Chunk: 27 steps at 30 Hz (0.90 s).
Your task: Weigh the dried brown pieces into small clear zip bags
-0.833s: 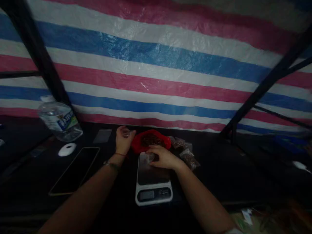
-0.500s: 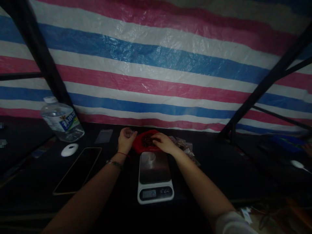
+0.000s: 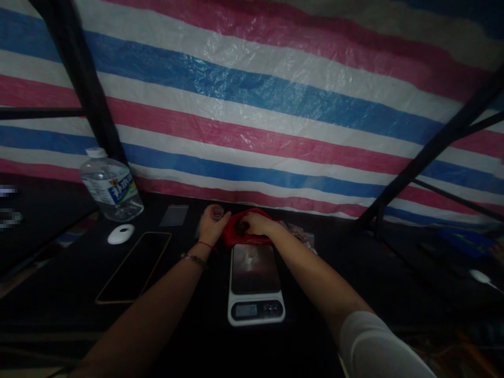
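My left hand (image 3: 210, 226) is closed around a small clear plastic cup (image 3: 217, 212), left of a red plastic bag (image 3: 229, 237). Dark brown pieces (image 3: 241, 227), too small and dim to name, lie in the bag's opening. My right hand (image 3: 258, 223) reaches into the bag with curled fingers, its fingertips hidden among the pieces. Just in front of the bag stands a white kitchen scale (image 3: 256, 316) with a dark metal plate and a lit display. Small clear packets (image 3: 302, 237) with brownish contents lie partly behind my right forearm.
On the left are a water bottle (image 3: 112, 186), a white mouse-shaped object (image 3: 121, 234), a phone (image 3: 136, 268) and a flat clear bag (image 3: 174, 215). A striped tarp (image 3: 252, 131) hangs behind the black table, between dark metal posts (image 3: 84, 94). A blue item (image 3: 464, 245) lies far right.
My right hand has gone deeper into the red bag, and its fingers have curled inward. My left hand still holds the cup. The whole view has shifted slightly.
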Each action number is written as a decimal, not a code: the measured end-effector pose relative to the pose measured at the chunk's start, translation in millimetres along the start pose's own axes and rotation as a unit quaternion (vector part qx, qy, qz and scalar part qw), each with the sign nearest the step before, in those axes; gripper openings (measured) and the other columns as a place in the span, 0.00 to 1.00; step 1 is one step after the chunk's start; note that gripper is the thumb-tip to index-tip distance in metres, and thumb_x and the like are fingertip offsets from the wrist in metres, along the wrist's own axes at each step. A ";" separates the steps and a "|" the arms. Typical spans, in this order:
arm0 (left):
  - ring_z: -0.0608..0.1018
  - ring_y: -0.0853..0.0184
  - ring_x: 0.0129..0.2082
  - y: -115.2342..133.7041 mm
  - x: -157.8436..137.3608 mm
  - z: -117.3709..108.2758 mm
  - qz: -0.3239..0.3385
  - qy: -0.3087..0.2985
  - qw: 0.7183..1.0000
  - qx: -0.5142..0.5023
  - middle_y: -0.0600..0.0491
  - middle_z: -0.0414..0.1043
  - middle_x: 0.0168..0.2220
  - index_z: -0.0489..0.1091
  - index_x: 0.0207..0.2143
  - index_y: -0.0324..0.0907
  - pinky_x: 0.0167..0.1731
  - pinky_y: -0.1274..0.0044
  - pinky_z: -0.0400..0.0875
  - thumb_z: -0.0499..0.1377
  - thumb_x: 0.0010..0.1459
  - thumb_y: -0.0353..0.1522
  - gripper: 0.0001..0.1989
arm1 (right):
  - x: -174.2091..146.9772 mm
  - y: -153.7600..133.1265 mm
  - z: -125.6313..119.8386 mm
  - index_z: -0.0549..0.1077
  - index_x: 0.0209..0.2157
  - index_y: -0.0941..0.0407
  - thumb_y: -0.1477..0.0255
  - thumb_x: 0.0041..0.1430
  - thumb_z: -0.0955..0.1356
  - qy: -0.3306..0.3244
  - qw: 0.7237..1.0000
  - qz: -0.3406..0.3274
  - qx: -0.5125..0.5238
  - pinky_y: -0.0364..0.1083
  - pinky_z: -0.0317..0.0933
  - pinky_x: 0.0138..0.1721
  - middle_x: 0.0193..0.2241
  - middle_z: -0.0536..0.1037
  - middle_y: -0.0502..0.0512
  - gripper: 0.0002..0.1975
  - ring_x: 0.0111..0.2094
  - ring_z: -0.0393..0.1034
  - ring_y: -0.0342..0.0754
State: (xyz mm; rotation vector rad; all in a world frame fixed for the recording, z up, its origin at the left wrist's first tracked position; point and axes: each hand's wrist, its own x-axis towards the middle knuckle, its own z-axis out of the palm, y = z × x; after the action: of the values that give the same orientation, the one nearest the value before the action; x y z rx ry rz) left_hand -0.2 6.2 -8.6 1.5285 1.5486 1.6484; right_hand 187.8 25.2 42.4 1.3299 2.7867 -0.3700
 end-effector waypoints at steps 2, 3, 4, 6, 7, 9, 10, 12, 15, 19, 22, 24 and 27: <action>0.76 0.65 0.34 -1.2 0.5 0.7 0.002 -0.001 1.000 -0.008 0.51 0.72 0.34 0.67 0.39 0.41 0.37 0.72 0.71 0.62 0.45 0.44 0.21 | 0.5 -0.6 -0.5 0.78 0.41 0.57 0.78 0.51 0.68 0.010 1.000 -0.014 -0.003 0.40 0.62 0.40 0.39 0.80 0.56 0.15 0.39 0.74 0.47; 0.76 0.65 0.34 -2.1 0.9 1.1 0.003 -0.001 1.000 -0.013 0.51 0.72 0.34 0.67 0.39 0.41 0.37 0.72 0.71 0.62 0.45 0.43 0.21 | 0.4 -0.2 -0.9 0.78 0.41 0.57 0.78 0.51 0.67 0.012 1.000 -0.022 -0.002 0.41 0.62 0.40 0.39 0.80 0.56 0.14 0.39 0.74 0.47; 0.75 0.65 0.34 -2.9 1.2 1.4 0.003 0.001 1.000 -0.016 0.51 0.72 0.34 0.67 0.39 0.41 0.37 0.72 0.71 0.62 0.45 0.43 0.21 | 0.3 0.4 -1.4 0.77 0.41 0.57 0.78 0.51 0.68 0.012 1.000 -0.028 0.002 0.41 0.62 0.40 0.39 0.80 0.57 0.14 0.39 0.74 0.48; 0.75 0.65 0.34 -4.0 1.8 1.7 0.003 0.003 1.000 -0.018 0.51 0.72 0.34 0.67 0.39 0.41 0.37 0.72 0.71 0.62 0.45 0.43 0.21 | 0.4 1.5 -1.8 0.76 0.44 0.57 0.76 0.48 0.70 -0.005 0.999 -0.048 0.019 0.41 0.62 0.40 0.40 0.80 0.56 0.17 0.39 0.74 0.48; 0.75 0.65 0.34 -4.0 1.8 1.5 0.003 0.004 1.000 -0.016 0.51 0.72 0.34 0.67 0.39 0.41 0.37 0.72 0.71 0.62 0.45 0.43 0.21 | 0.6 1.8 -1.7 0.76 0.44 0.57 0.75 0.48 0.70 -0.013 0.998 -0.058 0.029 0.41 0.63 0.40 0.41 0.79 0.56 0.19 0.40 0.73 0.48; 0.75 0.65 0.34 -2.8 1.5 0.8 0.001 0.003 1.000 -0.012 0.51 0.72 0.34 0.67 0.39 0.41 0.37 0.72 0.70 0.63 0.45 0.43 0.21 | 1.1 1.6 -1.3 0.77 0.43 0.57 0.77 0.49 0.69 -0.014 0.997 -0.066 0.035 0.40 0.62 0.40 0.40 0.80 0.55 0.17 0.39 0.74 0.47; 0.75 0.65 0.34 -1.8 1.2 0.3 0.000 0.002 1.000 -0.012 0.51 0.72 0.34 0.67 0.38 0.41 0.37 0.72 0.70 0.63 0.45 0.43 0.20 | 1.2 1.3 -1.1 0.77 0.42 0.57 0.79 0.49 0.68 -0.010 0.998 -0.062 0.031 0.40 0.62 0.40 0.39 0.80 0.55 0.16 0.39 0.74 0.47; 0.75 0.65 0.34 0.0 0.8 -0.4 0.001 0.000 1.000 -0.013 0.51 0.71 0.34 0.67 0.38 0.41 0.37 0.72 0.70 0.63 0.45 0.43 0.20 | 0.4 1.0 -1.4 0.78 0.39 0.57 0.80 0.50 0.67 -0.001 0.999 -0.047 0.019 0.40 0.62 0.40 0.38 0.80 0.55 0.14 0.38 0.74 0.47; 0.75 0.65 0.33 0.0 1.2 0.0 0.004 -0.004 1.000 -0.015 0.51 0.71 0.33 0.67 0.38 0.41 0.37 0.72 0.70 0.63 0.45 0.43 0.20 | -2.9 2.7 -3.3 0.78 0.39 0.58 0.78 0.51 0.68 -0.006 0.999 -0.036 0.017 0.40 0.62 0.39 0.38 0.80 0.56 0.13 0.37 0.74 0.47; 0.75 0.65 0.33 -4.2 3.0 2.4 0.007 -0.004 1.000 -0.013 0.52 0.71 0.33 0.67 0.39 0.41 0.37 0.73 0.70 0.62 0.46 0.43 0.20 | -5.2 6.2 -4.0 0.77 0.43 0.58 0.76 0.50 0.69 -0.017 0.998 -0.056 0.036 0.41 0.63 0.41 0.41 0.79 0.56 0.16 0.40 0.73 0.47; 0.75 0.65 0.34 -6.0 3.4 2.9 0.010 -0.010 1.000 -0.011 0.51 0.72 0.33 0.68 0.39 0.41 0.38 0.73 0.70 0.62 0.46 0.42 0.20 | -3.5 6.3 -1.7 0.77 0.42 0.57 0.80 0.51 0.67 -0.006 0.998 -0.053 0.018 0.41 0.62 0.43 0.41 0.79 0.55 0.16 0.41 0.73 0.47; 0.75 0.65 0.34 -6.1 3.1 2.4 0.006 -0.010 1.000 -0.008 0.51 0.72 0.34 0.68 0.39 0.40 0.38 0.73 0.70 0.62 0.46 0.42 0.20 | -2.3 5.4 0.3 0.78 0.41 0.57 0.81 0.51 0.66 0.009 0.999 -0.048 0.003 0.41 0.62 0.44 0.41 0.80 0.55 0.15 0.41 0.73 0.47; 0.75 0.65 0.35 -6.0 2.7 1.7 -0.003 -0.011 1.000 -0.007 0.51 0.72 0.34 0.68 0.39 0.41 0.38 0.73 0.70 0.62 0.46 0.43 0.20 | -1.6 3.4 3.3 0.78 0.42 0.57 0.78 0.51 0.68 0.008 0.999 -0.050 0.016 0.41 0.62 0.43 0.41 0.79 0.56 0.15 0.42 0.73 0.48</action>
State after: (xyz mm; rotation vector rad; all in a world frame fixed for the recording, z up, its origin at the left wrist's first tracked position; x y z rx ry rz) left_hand -1.7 11.1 -13.1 1.5268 1.5255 1.6309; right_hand 191.2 25.3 38.8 1.2088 2.8801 -0.4094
